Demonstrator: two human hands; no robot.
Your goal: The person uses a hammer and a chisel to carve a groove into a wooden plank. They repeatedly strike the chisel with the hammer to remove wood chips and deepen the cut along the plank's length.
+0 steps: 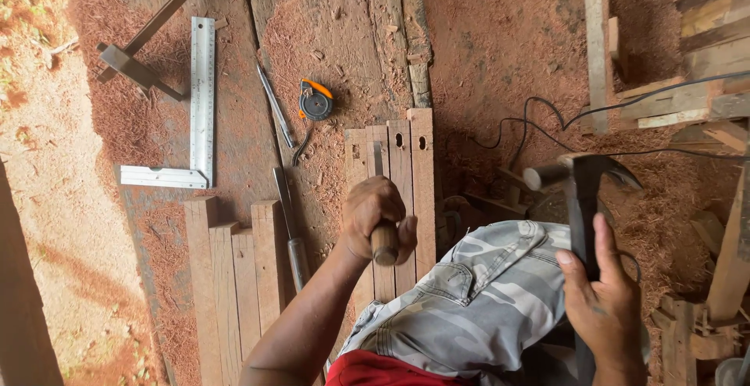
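Chisel (381,198) handle fills our left hand (375,218), fist clenched tight around the wooden grip, its butt end poking out toward us. The blade runs away from the fist and meets a set of four narrow wooden slats (402,159) lying side by side, whose far ends show small dark mortise slots just beyond our knuckles. Our right hand (601,308) grasps the dark handle of a claw hammer (582,179), fingers wrapped around it, the head raised above that grip, well off to the right of the chisel fist. Between the two grips sits our knee in camouflage shorts (484,300).

Left of the chisel fist, a second chisel or file (291,230) lies on the sawdust-strewn bench (328,34), and beyond it a group of wider boards (234,276). Farther out from the fist we see an orange and grey tape measure (316,101), a thin metal rod (275,105), and a steel framing square (201,105). A black cable (547,116) loops over the sawdust beyond the hammer grip.
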